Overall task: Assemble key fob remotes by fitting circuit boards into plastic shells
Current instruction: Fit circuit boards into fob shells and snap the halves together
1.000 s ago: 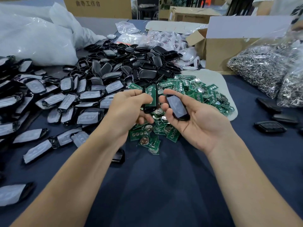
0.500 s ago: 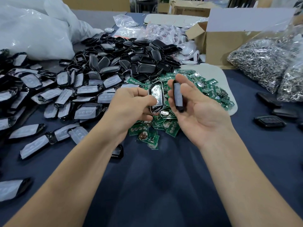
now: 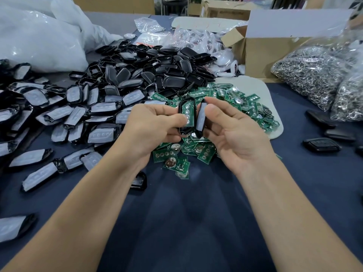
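My left hand [image 3: 153,128] grips a black shell half [image 3: 187,116] upright, with a green circuit board seated inside it and my thumb pressing on the board. My right hand [image 3: 231,134] pinches a second black shell half [image 3: 201,117], edge-on and covered with pale film, right beside the first; the two halves stand a small gap apart. Both are held above a pile of loose green circuit boards [image 3: 218,107] with coin cells.
Film-covered black shells [image 3: 64,112] spread over the left of the dark blue cloth. Bare black shells [image 3: 149,69] heap behind. Finished fobs [image 3: 322,145] lie at right. Bags of metal rings [image 3: 318,73], a cardboard box [image 3: 275,50] and white bags [image 3: 39,36] line the back.
The right hand turned its shell half on edge and brought it close beside the left hand's half. The left hand's shell now shows the green board seated in it.
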Demonstrator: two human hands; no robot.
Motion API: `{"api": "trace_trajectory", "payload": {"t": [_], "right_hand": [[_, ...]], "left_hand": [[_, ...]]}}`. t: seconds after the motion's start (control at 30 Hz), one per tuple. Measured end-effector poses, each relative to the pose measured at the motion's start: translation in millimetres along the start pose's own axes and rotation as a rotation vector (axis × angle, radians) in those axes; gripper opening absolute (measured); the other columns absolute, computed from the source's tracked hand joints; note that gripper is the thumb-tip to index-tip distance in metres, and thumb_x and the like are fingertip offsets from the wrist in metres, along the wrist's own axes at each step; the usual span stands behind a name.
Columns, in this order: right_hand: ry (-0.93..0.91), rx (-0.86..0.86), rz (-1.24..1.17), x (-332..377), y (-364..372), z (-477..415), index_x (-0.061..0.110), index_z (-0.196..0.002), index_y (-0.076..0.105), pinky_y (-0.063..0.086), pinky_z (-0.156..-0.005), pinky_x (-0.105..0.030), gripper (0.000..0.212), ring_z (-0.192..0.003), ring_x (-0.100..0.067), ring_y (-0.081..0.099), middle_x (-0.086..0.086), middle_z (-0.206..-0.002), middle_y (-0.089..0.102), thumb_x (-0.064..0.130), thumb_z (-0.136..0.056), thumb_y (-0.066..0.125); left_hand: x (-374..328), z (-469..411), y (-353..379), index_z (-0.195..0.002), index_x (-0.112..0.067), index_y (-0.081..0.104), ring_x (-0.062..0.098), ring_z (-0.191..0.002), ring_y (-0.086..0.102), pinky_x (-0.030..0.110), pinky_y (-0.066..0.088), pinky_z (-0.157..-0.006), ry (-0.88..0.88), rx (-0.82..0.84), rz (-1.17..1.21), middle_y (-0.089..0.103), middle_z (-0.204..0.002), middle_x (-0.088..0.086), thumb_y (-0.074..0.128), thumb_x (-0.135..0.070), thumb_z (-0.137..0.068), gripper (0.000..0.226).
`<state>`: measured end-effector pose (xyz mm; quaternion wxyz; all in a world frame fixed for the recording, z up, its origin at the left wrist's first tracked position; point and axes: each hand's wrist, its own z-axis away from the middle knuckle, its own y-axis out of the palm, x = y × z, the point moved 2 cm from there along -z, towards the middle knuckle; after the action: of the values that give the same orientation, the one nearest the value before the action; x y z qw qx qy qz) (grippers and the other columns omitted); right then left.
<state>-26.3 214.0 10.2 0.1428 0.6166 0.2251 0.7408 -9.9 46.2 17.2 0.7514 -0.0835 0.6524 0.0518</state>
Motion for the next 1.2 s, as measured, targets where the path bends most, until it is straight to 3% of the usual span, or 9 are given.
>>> {"api": "trace_trajectory", "payload": {"t": [0.1,0.23,0.4,0.57,0.7,0.87,0.97,1.1,1.2], "right_hand": [[-0.012,-0.011,0.025,-0.4,-1.3,-0.9,0.013,-0.091,0.076,0.059,-0.062,-0.027,0.023,-0.077,-0.018,0.075,-0.009,-0.091,0.079,0.014,-0.068,0.077],[-0.027,-0.035,0.044,-1.5,-1.6,-0.8,0.013,-0.088,0.078,0.062,-0.069,-0.031,0.009,-0.081,-0.021,0.076,-0.011,-0.093,0.079,0.007,-0.082,0.075],[-0.020,-0.047,0.017,-1.3,-0.6,-1.4,0.013,-0.086,0.077,0.061,-0.064,-0.029,0.010,-0.078,-0.019,0.076,-0.009,-0.089,0.079,0.005,-0.088,0.072],[-0.019,-0.038,0.015,-0.1,-2.7,-1.5,0.013,-0.089,0.077,0.062,-0.068,-0.030,0.018,-0.080,-0.018,0.076,-0.008,-0.092,0.079,0.015,-0.071,0.077],[-0.014,-0.045,0.062,-1.8,-3.4,-1.0,0.011,-0.094,0.076,0.061,-0.067,-0.027,0.010,-0.082,-0.019,0.077,-0.010,-0.094,0.079,0.005,-0.086,0.073],[-0.093,-0.091,0.181,-3.8,-1.4,-0.1,0.009,-0.097,0.076,0.065,-0.077,-0.035,0.012,-0.084,-0.022,0.077,-0.011,-0.092,0.080,0.002,-0.087,0.076],[-0.155,-0.134,0.284,-3.4,-1.4,0.6,0.014,-0.096,0.078,0.064,-0.081,-0.039,0.016,-0.084,-0.021,0.076,-0.006,-0.088,0.080,0.006,-0.083,0.082],[-0.227,-0.177,0.319,-2.5,-2.7,1.0,0.017,-0.094,0.079,0.060,-0.077,-0.030,0.020,-0.086,-0.019,0.078,-0.004,-0.087,0.080,0.009,-0.078,0.089],[-0.246,-0.198,0.338,-4.0,-3.5,1.0,0.017,-0.095,0.080,0.061,-0.082,-0.036,0.025,-0.086,-0.021,0.078,-0.005,-0.087,0.081,0.014,-0.073,0.091]], "left_hand": [[-0.8,0.5,0.4,-0.066,-0.017,0.080,0.013,-0.056,0.068,0.022,0.057,-0.054,0.011,0.013,-0.014,0.075,-0.067,0.002,0.085,-0.006,-0.082,0.019],[-0.6,0.8,1.3,-0.075,-0.014,0.077,0.012,-0.054,0.068,0.023,0.057,-0.055,0.030,-0.029,-0.027,0.075,-0.066,0.002,0.086,-0.006,-0.080,0.013],[0.1,-1.1,-0.1,-0.084,-0.008,0.077,0.015,-0.058,0.070,0.024,0.057,-0.056,0.028,-0.066,-0.056,0.077,-0.075,0.009,0.088,-0.008,-0.079,0.012],[1.4,0.2,2.6,-0.082,-0.009,0.076,0.016,-0.058,0.070,0.023,0.057,-0.055,0.029,-0.050,-0.058,0.077,-0.075,0.012,0.088,-0.007,-0.079,0.013],[0.7,2.3,2.9,-0.085,-0.008,0.077,0.018,-0.061,0.074,0.023,0.058,-0.055,0.034,-0.032,-0.062,0.078,-0.074,0.011,0.088,-0.006,-0.079,0.013],[-1.7,6.7,4.8,-0.063,-0.028,0.080,0.016,-0.058,0.074,0.023,0.058,-0.055,0.082,-0.016,-0.081,0.077,-0.068,0.004,0.090,-0.006,-0.076,0.027],[-2.2,8.7,6.2,-0.067,-0.032,0.082,0.019,-0.060,0.075,0.024,0.059,-0.057,0.117,-0.003,-0.072,0.078,-0.070,0.004,0.092,-0.009,-0.074,0.026],[-4.2,13.5,9.8,-0.080,-0.031,0.085,0.020,-0.068,0.078,0.025,0.061,-0.062,0.184,0.080,-0.074,0.080,-0.076,0.003,0.090,-0.012,-0.078,0.020],[-4.7,15.1,11.4,-0.080,-0.033,0.084,0.020,-0.072,0.079,0.028,0.063,-0.064,0.218,0.097,-0.110,0.080,-0.078,0.000,0.089,-0.012,-0.079,0.022]]}}
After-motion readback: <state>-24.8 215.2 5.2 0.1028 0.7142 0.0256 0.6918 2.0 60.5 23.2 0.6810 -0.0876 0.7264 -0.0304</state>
